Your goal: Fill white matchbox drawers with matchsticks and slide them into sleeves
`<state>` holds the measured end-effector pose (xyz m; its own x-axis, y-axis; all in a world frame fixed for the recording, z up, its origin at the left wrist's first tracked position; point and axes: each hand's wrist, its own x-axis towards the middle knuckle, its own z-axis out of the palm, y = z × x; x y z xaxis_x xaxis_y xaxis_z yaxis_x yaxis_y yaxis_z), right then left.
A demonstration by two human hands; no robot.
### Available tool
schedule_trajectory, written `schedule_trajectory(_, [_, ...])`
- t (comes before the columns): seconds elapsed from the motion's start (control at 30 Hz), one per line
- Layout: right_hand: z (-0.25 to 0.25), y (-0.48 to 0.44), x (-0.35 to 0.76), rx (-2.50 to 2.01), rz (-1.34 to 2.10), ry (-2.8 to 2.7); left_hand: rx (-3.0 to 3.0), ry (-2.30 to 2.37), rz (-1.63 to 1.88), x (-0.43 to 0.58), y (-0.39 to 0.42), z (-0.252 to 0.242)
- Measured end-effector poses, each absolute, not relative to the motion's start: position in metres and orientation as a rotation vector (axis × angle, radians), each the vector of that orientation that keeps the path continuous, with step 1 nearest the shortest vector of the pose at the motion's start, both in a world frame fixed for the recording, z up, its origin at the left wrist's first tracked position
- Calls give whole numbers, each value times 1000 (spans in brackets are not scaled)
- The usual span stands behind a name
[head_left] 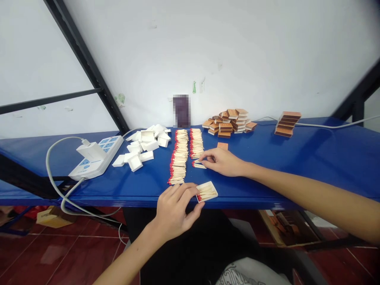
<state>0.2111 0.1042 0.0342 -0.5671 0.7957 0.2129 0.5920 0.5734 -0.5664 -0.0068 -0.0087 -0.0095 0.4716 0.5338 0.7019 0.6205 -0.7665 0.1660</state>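
Note:
My left hand (175, 209) holds a small white matchbox tray (215, 194) at the table's front edge, thumb below and fingers on its left end. Several red-tipped matches lie inside the tray. My right hand (222, 161) has thumb and forefinger pinched at a few loose matches (198, 164) on the table; the fingertips partly cover them. Two long rows of matches run away from me, a longer left row (178, 156) and a shorter right row (196, 143), red heads to the left. Just beyond my right hand lies an orange matchbox sleeve (222, 146).
White trays (147, 146) are heaped on the left of the blue table (255, 190), near a power strip (97, 166) with a plugged-in charger and cables. Orange-brown matchboxes (230, 122) are piled at the back, with a leaning stack (287, 123) farther right. A pixelated dark object (181, 111) stands against the wall.

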Motion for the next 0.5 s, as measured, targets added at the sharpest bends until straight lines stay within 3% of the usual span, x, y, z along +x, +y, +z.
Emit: schedule_trajectory(0.5, [29,106,211,-1087,489,-2365,-2602,-1031,-1176,-7,-7,-10])
